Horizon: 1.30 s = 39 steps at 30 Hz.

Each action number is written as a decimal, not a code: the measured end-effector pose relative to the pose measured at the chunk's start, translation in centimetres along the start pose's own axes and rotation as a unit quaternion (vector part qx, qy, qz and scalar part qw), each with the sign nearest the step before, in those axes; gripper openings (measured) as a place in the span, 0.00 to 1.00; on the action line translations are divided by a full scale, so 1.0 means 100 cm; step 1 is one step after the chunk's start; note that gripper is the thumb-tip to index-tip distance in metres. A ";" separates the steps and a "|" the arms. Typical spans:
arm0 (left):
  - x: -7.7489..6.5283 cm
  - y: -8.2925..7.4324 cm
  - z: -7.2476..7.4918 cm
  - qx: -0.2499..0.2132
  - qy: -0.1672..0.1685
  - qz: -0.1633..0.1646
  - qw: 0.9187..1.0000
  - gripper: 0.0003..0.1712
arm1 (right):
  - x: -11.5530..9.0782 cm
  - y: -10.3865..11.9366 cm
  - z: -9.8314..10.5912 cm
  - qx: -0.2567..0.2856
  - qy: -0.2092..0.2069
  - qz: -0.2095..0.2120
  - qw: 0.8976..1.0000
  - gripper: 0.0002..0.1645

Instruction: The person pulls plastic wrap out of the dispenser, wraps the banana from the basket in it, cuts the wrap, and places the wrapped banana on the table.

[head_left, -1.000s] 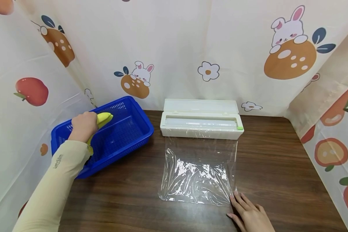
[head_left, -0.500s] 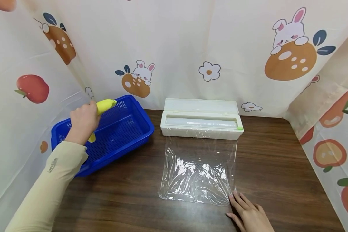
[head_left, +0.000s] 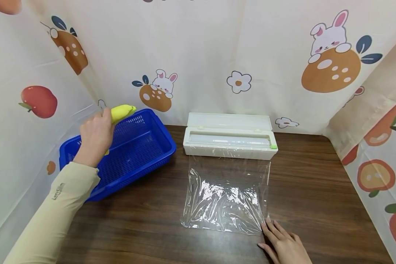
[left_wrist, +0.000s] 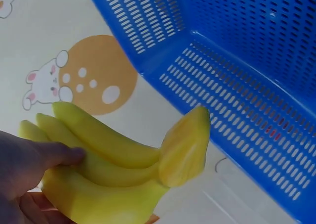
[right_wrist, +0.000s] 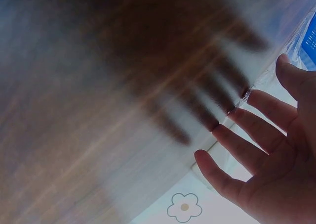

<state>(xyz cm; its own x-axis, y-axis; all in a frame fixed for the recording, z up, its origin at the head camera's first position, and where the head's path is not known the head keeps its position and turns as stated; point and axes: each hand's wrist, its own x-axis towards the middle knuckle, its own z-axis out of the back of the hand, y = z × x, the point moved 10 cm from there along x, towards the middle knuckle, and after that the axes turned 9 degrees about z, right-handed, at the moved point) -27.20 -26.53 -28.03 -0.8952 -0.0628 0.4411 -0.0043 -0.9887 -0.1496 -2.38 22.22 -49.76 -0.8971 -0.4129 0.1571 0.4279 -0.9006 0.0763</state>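
Observation:
A bunch of yellow bananas (left_wrist: 108,169) is gripped in my left hand (head_left: 97,137), thumb on one side and fingers curled round the other. The hand is raised over the left part of a blue perforated basket (head_left: 135,172), and in the head view it hides much of the bunch. My right hand (head_left: 287,244) has its fingers spread, with the fingertips at the near right corner of a sheet of clear plastic wrap (head_left: 224,201). That sheet lies on the table, drawn out from a white wrap dispenser box (head_left: 231,151).
The dispenser's lid (head_left: 229,121) is up against the patterned curtain (head_left: 204,55) behind. A green piece (head_left: 273,146) sits at the box's right end. Brown wood tabletop (head_left: 316,190) extends round the sheet, and curtain also hangs at both sides.
My left hand has lifted the bananas upward out of the basket, bringing them higher toward the basket's back rim. The right hand has stayed at the wrap's corner.

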 end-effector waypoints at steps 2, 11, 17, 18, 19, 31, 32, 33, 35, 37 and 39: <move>-0.001 -0.006 0.006 -0.006 -0.028 -0.015 0.999 0.12 | 0.000 0.001 0.001 -0.003 -0.006 0.004 1.000 0.36; -0.009 -0.037 0.024 -0.014 -0.087 -0.057 0.994 0.10 | 0.001 -0.003 -0.006 0.013 0.033 -0.019 0.999 0.35; -0.006 -0.046 0.023 -0.005 -0.031 -0.029 0.999 0.15 | 0.000 -0.003 -0.004 0.012 0.022 -0.014 1.000 0.35; -0.006 -0.047 0.022 -0.004 -0.020 -0.024 0.999 0.17 | 0.000 -0.003 -0.004 0.014 0.023 -0.015 1.000 0.35; -0.006 -0.049 0.022 -0.004 -0.013 -0.020 1.000 0.18 | 0.000 -0.003 -0.005 0.014 0.025 -0.016 0.999 0.35; -0.021 -0.089 0.044 -0.008 -0.091 -0.088 0.992 0.17 | -0.001 -0.003 -0.007 0.015 0.035 -0.024 0.999 0.34; -0.023 -0.093 0.046 -0.009 -0.099 -0.093 0.991 0.17 | -0.001 -0.003 -0.007 0.014 0.033 -0.022 0.999 0.35; -0.024 -0.097 0.048 -0.010 -0.106 -0.098 0.990 0.16 | 0.000 -0.003 -0.006 0.012 0.030 -0.020 0.999 0.35; -0.028 -0.105 0.051 -0.015 -0.115 -0.106 0.988 0.16 | 0.000 -0.002 -0.005 0.009 0.025 -0.016 1.000 0.35; -0.031 -0.113 0.054 -0.020 -0.119 -0.118 0.986 0.15 | 0.000 -0.002 -0.005 0.007 0.024 -0.015 1.000 0.35; -0.034 -0.122 0.056 -0.026 -0.118 -0.131 0.984 0.15 | 0.000 -0.002 -0.006 0.008 0.029 -0.018 0.999 0.35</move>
<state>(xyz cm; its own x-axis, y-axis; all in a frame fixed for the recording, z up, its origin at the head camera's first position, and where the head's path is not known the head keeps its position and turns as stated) -21.61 -15.05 -22.79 -0.7319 0.1573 0.6630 -0.2499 -0.9672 -0.0464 -2.53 22.35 -50.37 -0.9166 -0.3883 0.0957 0.3968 -0.9127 0.0976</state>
